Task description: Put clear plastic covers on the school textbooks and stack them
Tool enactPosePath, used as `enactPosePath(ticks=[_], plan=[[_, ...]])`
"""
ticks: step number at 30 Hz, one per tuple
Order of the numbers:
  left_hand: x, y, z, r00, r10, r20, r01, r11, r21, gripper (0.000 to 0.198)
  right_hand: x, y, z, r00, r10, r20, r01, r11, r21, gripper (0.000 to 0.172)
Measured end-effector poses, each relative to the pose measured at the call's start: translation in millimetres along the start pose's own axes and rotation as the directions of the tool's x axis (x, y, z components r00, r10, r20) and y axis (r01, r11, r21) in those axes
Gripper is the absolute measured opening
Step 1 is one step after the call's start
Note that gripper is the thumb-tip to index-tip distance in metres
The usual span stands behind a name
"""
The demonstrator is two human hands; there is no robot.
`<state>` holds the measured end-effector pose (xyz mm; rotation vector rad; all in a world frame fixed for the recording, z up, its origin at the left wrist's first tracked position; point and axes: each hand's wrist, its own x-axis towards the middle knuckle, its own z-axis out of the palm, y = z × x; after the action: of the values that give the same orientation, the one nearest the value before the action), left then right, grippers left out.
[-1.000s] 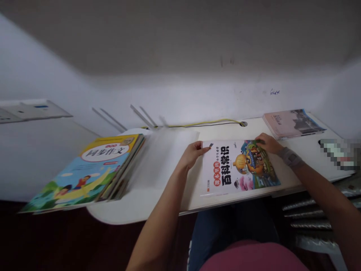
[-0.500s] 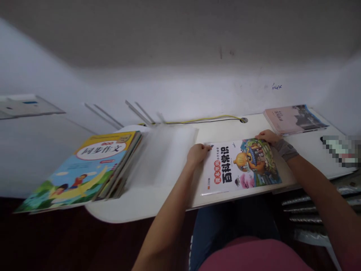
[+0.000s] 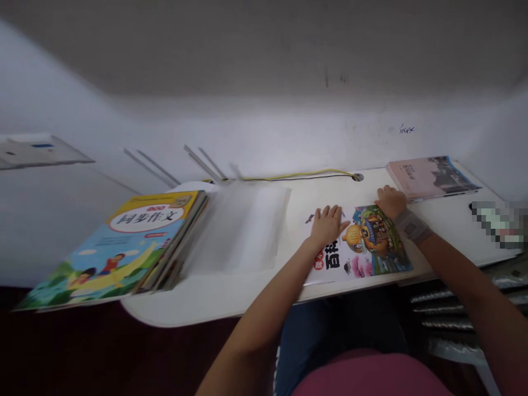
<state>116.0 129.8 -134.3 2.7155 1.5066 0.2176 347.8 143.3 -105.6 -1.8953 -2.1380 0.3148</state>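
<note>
A book point(image 3: 379, 258) with a bright picture cover and Chinese lettering lies flat at the front edge of the white desk. My left hand point(image 3: 328, 224) rests on its upper left part with the fingers spread, hiding some of the lettering. At the book's upper right corner is my right hand point(image 3: 391, 202), its fingers stretched out and a grey band around the wrist. To the left lies a stack of clear plastic sheets point(image 3: 243, 228), blurred in part.
A pile of books point(image 3: 111, 247) with a yellow and blue top cover stands at the left. More books point(image 3: 429, 176) lie at the back right, beside a phone-like object point(image 3: 499, 223), blurred out. A yellow cable point(image 3: 297, 174) runs along the wall to a hole in the desk.
My left hand has let go of the book's left edge and moved right onto its cover, fingers now spread. My right hand's fingers have loosened at the upper right corner.
</note>
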Motion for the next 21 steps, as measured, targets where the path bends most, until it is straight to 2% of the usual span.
enactPosePath(ticks=[2,4,5,7,9,11,14,17,21], plan=[[-1,-1,3.7,0.999,-0.002,-0.037,0.001,1.0,-0.016,0.056,-6,-27,16,0.993,-0.117,-0.019,0.116,0.992,-0.048,0.038],[-3,-2,4.6,0.999,0.011,-0.051,-0.012,0.999,-0.037,0.052,-13,-50,35,0.962,-0.272,0.016,0.273,0.959,-0.073,0.05],[-4,-3,4.3,0.998,0.011,-0.057,-0.014,0.999,-0.052,0.05,-17,-56,43,0.93,-0.367,0.032,0.368,0.923,-0.117,0.059],[-7,-7,3.1,0.996,-0.027,-0.083,0.02,0.996,-0.082,0.047,-24,-52,52,0.897,-0.438,0.061,0.441,0.881,-0.172,0.064],[-12,-14,1.7,0.988,-0.101,-0.116,0.09,0.991,-0.098,0.044,-31,-30,51,0.912,-0.405,0.069,0.41,0.886,-0.217,0.062],[-17,-23,0.3,0.977,-0.165,-0.135,0.153,0.983,-0.099,0.042,-38,1,45,0.949,-0.312,0.046,0.313,0.914,-0.257,0.062],[-19,-34,-1.9,0.968,-0.204,-0.144,0.193,0.977,-0.091,0.039,-48,33,36,0.979,-0.201,0.028,0.2,0.937,-0.286,0.063],[-11,-37,-5.2,0.957,-0.259,-0.131,0.245,0.962,-0.118,0.038,-52,39,37,0.985,-0.171,0.017,0.168,0.937,-0.306,0.062],[9,-41,-12.9,0.934,-0.355,-0.046,0.32,0.885,-0.338,0.041,-51,33,42,0.985,-0.17,-0.006,0.16,0.936,-0.315,0.06]])
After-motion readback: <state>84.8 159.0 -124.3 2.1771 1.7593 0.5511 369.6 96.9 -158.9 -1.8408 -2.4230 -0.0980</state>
